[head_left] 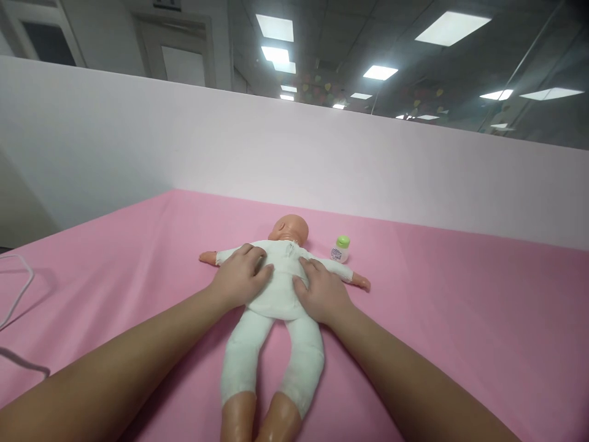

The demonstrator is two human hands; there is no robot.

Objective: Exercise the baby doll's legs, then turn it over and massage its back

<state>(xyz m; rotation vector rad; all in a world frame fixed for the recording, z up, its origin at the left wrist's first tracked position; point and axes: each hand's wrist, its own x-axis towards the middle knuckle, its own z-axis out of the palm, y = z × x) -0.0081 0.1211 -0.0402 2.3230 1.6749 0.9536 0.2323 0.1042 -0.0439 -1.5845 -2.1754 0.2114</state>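
A baby doll (pixel 281 288) in white cloth covering lies face down or with its head turned aside on a pink sheet (pixel 437 344), arms spread and legs toward me. My left hand (pixel 242 275) rests on the left side of its torso, fingers stretched out and thumb apart. On the right side of the torso lies my right hand (pixel 322 288), likewise with fingers extended and thumb toward the middle. Neither hand grips anything. Beyond the doll's right-side arm stands a small clear bottle (pixel 340 252) with a green cap.
A white padded wall (pixel 294 153) rises behind the pink surface. At the far left, a white cable (pixel 21 294) loops over the sheet, with a darker cord or shadow below it. Glass, a door (pixel 179 55) and ceiling lights show beyond the wall.
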